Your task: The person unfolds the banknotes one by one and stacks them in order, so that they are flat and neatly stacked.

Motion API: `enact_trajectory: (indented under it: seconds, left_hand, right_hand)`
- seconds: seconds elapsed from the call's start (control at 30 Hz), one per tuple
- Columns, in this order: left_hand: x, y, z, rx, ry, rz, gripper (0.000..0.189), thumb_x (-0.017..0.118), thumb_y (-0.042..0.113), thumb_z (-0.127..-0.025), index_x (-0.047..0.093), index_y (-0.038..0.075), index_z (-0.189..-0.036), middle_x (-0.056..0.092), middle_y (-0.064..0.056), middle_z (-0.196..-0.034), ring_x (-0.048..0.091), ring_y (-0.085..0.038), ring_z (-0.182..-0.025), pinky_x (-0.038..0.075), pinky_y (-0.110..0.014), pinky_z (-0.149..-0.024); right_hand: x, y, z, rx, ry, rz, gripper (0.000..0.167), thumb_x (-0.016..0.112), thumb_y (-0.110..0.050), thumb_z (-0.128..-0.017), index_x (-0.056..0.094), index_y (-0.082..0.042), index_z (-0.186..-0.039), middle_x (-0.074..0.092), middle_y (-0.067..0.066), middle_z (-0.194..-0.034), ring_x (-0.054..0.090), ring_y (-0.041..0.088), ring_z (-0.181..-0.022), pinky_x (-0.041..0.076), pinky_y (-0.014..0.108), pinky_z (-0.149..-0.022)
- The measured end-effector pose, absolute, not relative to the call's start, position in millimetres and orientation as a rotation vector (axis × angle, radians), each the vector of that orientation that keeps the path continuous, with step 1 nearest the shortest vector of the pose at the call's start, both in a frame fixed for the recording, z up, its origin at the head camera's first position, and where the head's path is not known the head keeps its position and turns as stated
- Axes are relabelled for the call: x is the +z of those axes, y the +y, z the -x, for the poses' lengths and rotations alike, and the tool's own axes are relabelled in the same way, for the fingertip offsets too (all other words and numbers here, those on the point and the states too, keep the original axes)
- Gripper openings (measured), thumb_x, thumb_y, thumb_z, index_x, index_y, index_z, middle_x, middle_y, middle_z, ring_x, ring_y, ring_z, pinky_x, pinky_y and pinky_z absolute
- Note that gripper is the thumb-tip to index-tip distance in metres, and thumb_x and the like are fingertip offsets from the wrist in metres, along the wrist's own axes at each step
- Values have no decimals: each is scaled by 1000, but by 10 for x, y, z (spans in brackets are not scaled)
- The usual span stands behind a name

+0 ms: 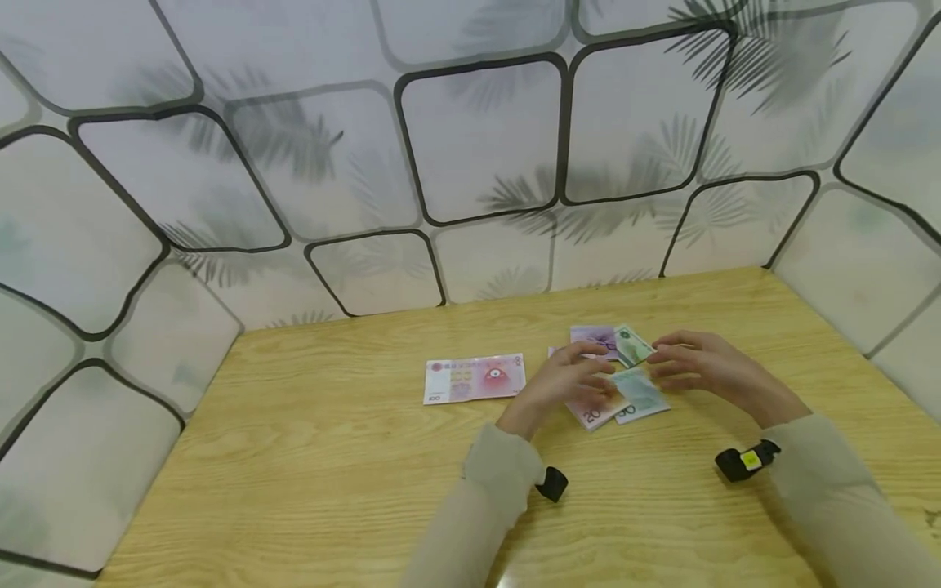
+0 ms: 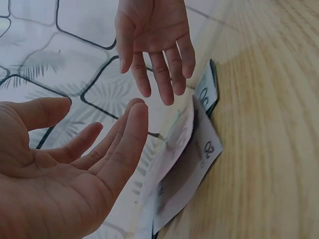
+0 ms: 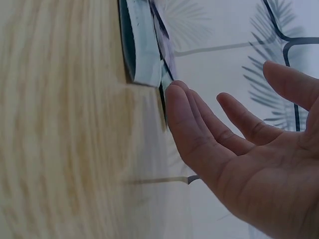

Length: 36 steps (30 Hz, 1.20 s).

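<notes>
**Two relaxed hands on either side of a loose group of paper notes**

The left hand (image 1: 556, 382) has its fingers apart and only a little bent, and nothing is gripped in it. The right hand (image 1: 709, 366) is in the same manner: loosely opened, thumb away from the fingers, palm holding nothing. Whether its fingertips touch the nearest paper, I cannot tell.

Between the two hands the notes lie overlapping. A brownish note (image 1: 592, 411) marked 20 is partly under the left hand in the head view. A blue-green note (image 1: 644, 397) is beside it, toward the right hand. A small green note (image 1: 632, 346) lies just before the right fingertips, and a purple note (image 1: 588, 333) is farther from the person, beyond the left fingers.

To the left of the left hand, apart from the group, a pink note (image 1: 474, 378) marked 100 lies flat on the wooden table (image 1: 309, 465).
</notes>
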State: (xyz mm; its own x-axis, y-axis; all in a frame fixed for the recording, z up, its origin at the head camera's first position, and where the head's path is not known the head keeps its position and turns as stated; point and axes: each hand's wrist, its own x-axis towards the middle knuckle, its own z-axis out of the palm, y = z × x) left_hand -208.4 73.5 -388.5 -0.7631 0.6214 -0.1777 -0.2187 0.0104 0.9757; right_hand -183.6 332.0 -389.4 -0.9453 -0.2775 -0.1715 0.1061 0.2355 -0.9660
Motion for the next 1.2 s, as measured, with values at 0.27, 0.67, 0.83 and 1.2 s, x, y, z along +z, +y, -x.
enact_trajectory:
  seconds: [0.27, 0.67, 0.83, 1.2]
  left_hand:
    - [-3922, 915, 2071, 1862, 1663, -373, 36, 51, 8, -107, 47, -9, -139, 59, -30, -131, 61, -43, -119, 55, -46, -96]
    - [-3992, 993, 2057, 1673, 1753, -387, 35, 54, 15, -107, 55, -2, -138, 64, -14, -124, 63, -29, -117, 57, -38, -94]
    - [-3954, 941, 2058, 1596, 1826, -406, 34, 53, 19, -108, 57, 1, -136, 61, -13, -128, 62, -29, -119, 57, -38, -92]
    - [-3873, 792, 2041, 1486, 1960, -415, 36, 52, 22, -108, 58, 1, -137, 61, -12, -124, 62, -26, -112, 53, -28, -74]
  right_hand:
    - [-3951, 3416, 1843, -1839, 2116, 118, 38, 47, -14, -110, 40, 16, -132, 69, 2, -108, 69, 15, -97, 60, 33, -85]
    - [-3998, 3373, 1851, -1767, 2146, 67, 50, 46, -17, -110, 31, 21, -139, 67, 6, -112, 68, 12, -98, 59, 34, -88]
    - [-3980, 3365, 1873, -1761, 2163, 69, 54, 46, -19, -110, 29, 21, -141, 66, 6, -114, 67, 12, -98, 59, 34, -88]
    - [-3980, 3347, 1870, -1733, 2179, 18, 51, 48, -20, -110, 33, 19, -140, 66, 6, -112, 67, 12, -98, 59, 35, -88]
